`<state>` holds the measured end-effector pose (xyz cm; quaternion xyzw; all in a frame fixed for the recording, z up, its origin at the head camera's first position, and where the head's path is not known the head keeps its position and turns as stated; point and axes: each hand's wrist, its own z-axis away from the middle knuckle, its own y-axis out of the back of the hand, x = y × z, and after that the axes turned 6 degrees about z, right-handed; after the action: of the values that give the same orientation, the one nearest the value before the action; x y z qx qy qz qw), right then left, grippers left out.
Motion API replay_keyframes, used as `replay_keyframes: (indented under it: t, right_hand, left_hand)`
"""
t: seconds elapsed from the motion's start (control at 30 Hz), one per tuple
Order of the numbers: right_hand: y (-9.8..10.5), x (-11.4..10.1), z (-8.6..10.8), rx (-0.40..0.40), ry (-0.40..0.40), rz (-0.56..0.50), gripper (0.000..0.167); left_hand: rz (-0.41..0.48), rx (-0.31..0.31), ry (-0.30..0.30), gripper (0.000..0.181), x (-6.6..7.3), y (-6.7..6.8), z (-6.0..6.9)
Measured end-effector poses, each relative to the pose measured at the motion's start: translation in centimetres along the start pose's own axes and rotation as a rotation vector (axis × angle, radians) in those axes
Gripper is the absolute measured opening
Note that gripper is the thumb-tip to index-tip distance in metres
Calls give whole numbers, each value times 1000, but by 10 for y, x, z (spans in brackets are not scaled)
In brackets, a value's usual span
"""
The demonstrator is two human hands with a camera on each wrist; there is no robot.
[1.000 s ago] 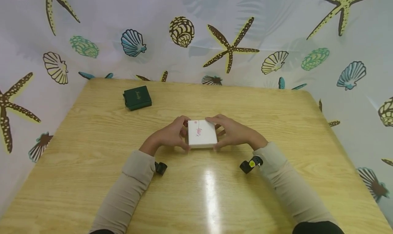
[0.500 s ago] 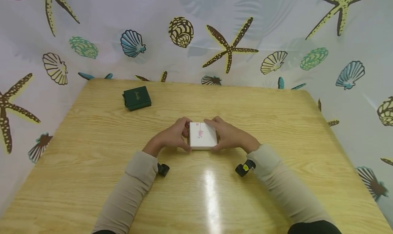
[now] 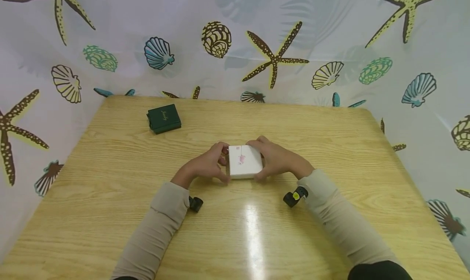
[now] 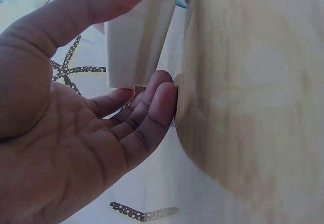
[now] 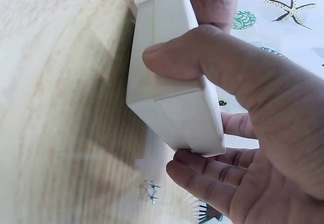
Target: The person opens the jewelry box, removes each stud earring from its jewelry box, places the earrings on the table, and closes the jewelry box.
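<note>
A white square box [image 3: 245,162] with a small pink print on its lid is held at mid-table between two hands. The right hand [image 3: 280,159] grips its right side; in the right wrist view the thumb of that hand [image 5: 273,113] presses the near side of the box [image 5: 174,115], with fingers round the far side. On the left side, the left hand [image 3: 206,163] curves about the box. In the left wrist view the thumb of the left hand [image 4: 76,118] lies across the box [image 4: 136,42], and its fingers bend near the box's lower end.
A dark green box [image 3: 164,118] with gold lettering lies at the back left of the wooden table [image 3: 312,231]. Behind and beside the table hangs a white cloth [image 3: 183,10] printed with shells and starfish.
The white box has shifted slightly to the right between the hands. The left hand moved a little right with it; the right hand first came inward, then went slightly back outward.
</note>
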<state>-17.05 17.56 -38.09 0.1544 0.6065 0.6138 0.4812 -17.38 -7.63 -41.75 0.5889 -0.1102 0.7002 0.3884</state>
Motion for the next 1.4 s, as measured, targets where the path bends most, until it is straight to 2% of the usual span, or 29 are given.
replay_keyframes:
  t: [0.33, 0.5, 0.67, 0.97, 1.2, 1.3, 1.4]
  right_hand:
    - [28, 18, 0, 39, -46, -107, 97]
    - [39, 31, 0, 30, -85, -147, 97]
    - [43, 47, -1, 25, -124, -142, 95]
    - [43, 72, -2, -12, -196, -130, 95]
    - [42, 78, -5, -41, -214, -114, 97]
    - [42, 79, -6, -41, -219, -110, 96]
    - [42, 80, -6, -44, -221, -113, 96]
  left_hand:
    - [-5, -2, -1, 93, 3, 0, 3]
    - [-15, 1, -8, 93, 3, 1, 6]
    - [-38, 10, -22, 89, 3, 4, 8]
    - [-27, 63, -24, 81, 8, 23, 19]
    - [-14, 73, -43, 80, 8, 28, 22]
    - [-38, 92, -52, 79, 7, 36, 25]
    - [-67, 126, -60, 77, 8, 50, 29]
